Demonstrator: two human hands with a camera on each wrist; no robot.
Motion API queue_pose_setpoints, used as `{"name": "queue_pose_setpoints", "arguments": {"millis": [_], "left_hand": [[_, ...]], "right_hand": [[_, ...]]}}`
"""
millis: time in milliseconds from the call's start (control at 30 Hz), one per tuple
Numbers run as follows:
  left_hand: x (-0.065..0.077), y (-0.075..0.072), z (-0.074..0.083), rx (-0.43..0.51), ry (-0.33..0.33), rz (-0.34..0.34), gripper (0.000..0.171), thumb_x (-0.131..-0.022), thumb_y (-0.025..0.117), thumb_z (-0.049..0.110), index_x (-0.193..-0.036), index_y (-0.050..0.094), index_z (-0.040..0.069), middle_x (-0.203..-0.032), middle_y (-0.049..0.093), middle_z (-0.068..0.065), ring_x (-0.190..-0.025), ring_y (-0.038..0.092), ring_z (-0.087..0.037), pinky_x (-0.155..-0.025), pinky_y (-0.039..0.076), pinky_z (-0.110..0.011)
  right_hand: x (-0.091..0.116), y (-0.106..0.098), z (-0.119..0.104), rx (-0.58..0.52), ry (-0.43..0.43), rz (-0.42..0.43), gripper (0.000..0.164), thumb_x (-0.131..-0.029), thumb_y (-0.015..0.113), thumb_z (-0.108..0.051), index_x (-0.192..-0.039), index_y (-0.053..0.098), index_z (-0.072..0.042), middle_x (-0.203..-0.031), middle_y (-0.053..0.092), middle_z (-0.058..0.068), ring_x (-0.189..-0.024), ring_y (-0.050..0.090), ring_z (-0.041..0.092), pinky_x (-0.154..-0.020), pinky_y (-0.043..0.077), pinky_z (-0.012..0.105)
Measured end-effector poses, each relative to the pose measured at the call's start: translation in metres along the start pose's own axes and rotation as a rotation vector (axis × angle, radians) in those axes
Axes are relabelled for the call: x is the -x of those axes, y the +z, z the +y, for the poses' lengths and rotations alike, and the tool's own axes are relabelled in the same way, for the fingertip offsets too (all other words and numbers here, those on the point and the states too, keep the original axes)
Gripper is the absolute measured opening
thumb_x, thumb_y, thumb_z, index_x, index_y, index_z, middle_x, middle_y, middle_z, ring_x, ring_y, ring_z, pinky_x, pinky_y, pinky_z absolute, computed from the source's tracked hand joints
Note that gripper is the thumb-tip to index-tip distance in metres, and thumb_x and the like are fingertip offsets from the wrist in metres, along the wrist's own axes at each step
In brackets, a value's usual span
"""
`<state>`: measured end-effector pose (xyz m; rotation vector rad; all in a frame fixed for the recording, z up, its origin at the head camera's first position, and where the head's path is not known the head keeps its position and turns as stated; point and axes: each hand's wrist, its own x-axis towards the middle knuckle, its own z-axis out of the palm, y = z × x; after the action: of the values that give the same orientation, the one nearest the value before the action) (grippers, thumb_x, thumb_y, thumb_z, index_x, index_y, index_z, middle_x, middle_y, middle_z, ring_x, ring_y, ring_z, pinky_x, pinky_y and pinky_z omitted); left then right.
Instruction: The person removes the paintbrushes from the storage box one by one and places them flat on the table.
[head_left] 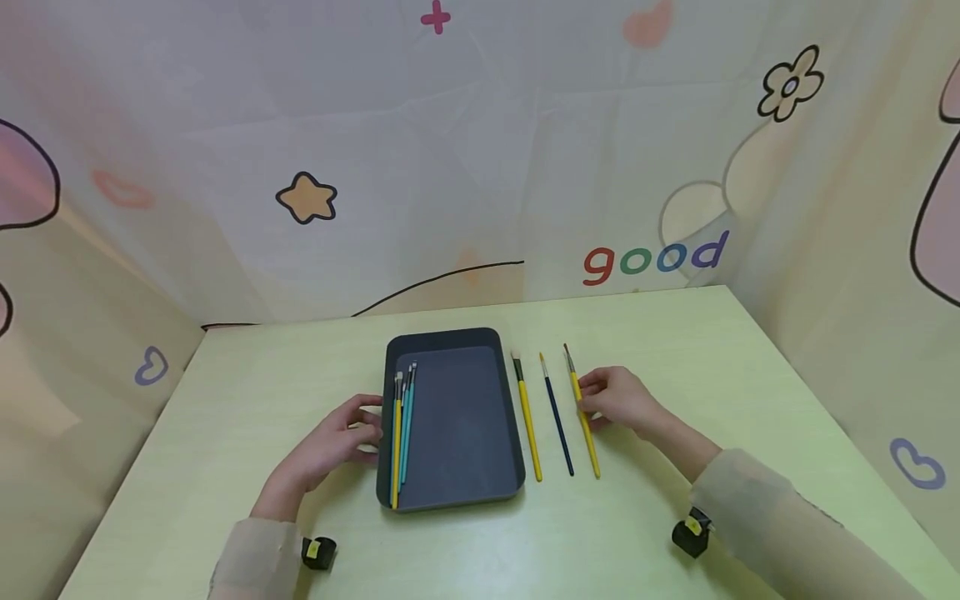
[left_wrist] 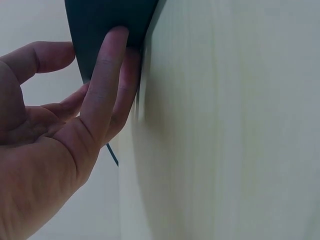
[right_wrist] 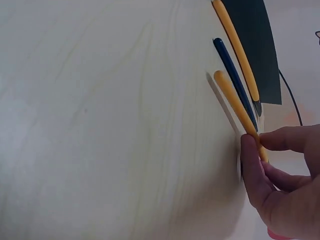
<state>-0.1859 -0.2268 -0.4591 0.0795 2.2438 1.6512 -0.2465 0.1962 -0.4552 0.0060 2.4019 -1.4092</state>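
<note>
My right hand (head_left: 617, 398) pinches a yellow-handled paintbrush (right_wrist: 234, 97) between thumb and fingers. In the right wrist view the brush's handle end stands a little apart from its shadow on the table. Beside it lie a dark blue paintbrush (head_left: 557, 417) and a second yellow paintbrush (head_left: 528, 421), the latter along the tray's right side. With its fingertips my left hand (head_left: 337, 442) touches the outer left wall of the dark grey tray (head_left: 465, 433). Along the inside of that wall lie several paintbrushes, among them a yellow one (head_left: 397, 450) and teal ones (head_left: 407, 433).
The pale wooden table (head_left: 585, 542) carries everything. A printed curtain (head_left: 480, 167) hangs behind it and along both sides. Black wrist cameras are strapped at both sleeves, the left camera (head_left: 318, 552) and the right camera (head_left: 692, 533).
</note>
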Motion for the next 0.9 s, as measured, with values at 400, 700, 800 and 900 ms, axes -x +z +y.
{"name": "queue_pose_setpoints", "arguments": {"millis": [400,700,800,900], "left_hand": [[0.0000,-0.0006,0.0003,-0.004,0.006,-0.009,0.052,-0.102,0.053,0.011,-0.151,0.038,0.000,-0.125,0.051,-0.023,-0.102,0.064,-0.030,-0.085,0.061,-0.046],[0.0002,-0.0012,0.0001,-0.002,0.003,-0.003,0.051,-0.102,0.053,0.010,-0.150,0.038,-0.001,-0.124,0.051,-0.023,-0.102,0.064,-0.030,-0.085,0.060,-0.045],[-0.0006,-0.0007,0.0009,-0.002,-0.004,0.000,0.052,-0.102,0.053,0.010,-0.150,0.038,-0.001,-0.124,0.051,-0.023,-0.102,0.064,-0.030,-0.085,0.060,-0.045],[-0.0017,-0.0009,0.0023,0.000,-0.001,-0.005,0.052,-0.102,0.053,0.010,-0.151,0.038,-0.001,-0.124,0.051,-0.023,-0.102,0.064,-0.030,-0.085,0.060,-0.046]], "right_hand": [[-0.0018,0.0064,-0.0043,0.263,-0.073,0.066,0.031,-0.087,0.073,0.003,-0.116,0.062,0.010,-0.092,0.061,0.013,-0.069,0.060,0.019,-0.058,0.060,0.029],[0.0011,0.0097,-0.0054,0.305,-0.093,0.084,0.033,-0.089,0.073,0.000,-0.118,0.061,0.012,-0.090,0.059,0.011,-0.061,0.060,0.017,-0.056,0.059,0.028],[0.0019,0.0071,-0.0066,0.317,-0.115,0.088,0.035,-0.090,0.072,-0.002,-0.119,0.060,0.013,-0.088,0.059,0.011,-0.057,0.062,0.017,-0.055,0.058,0.029],[0.0022,0.0044,-0.0099,0.323,-0.131,0.096,0.037,-0.091,0.072,-0.004,-0.121,0.059,0.013,-0.087,0.060,0.010,-0.057,0.062,0.018,-0.055,0.057,0.029]]}}
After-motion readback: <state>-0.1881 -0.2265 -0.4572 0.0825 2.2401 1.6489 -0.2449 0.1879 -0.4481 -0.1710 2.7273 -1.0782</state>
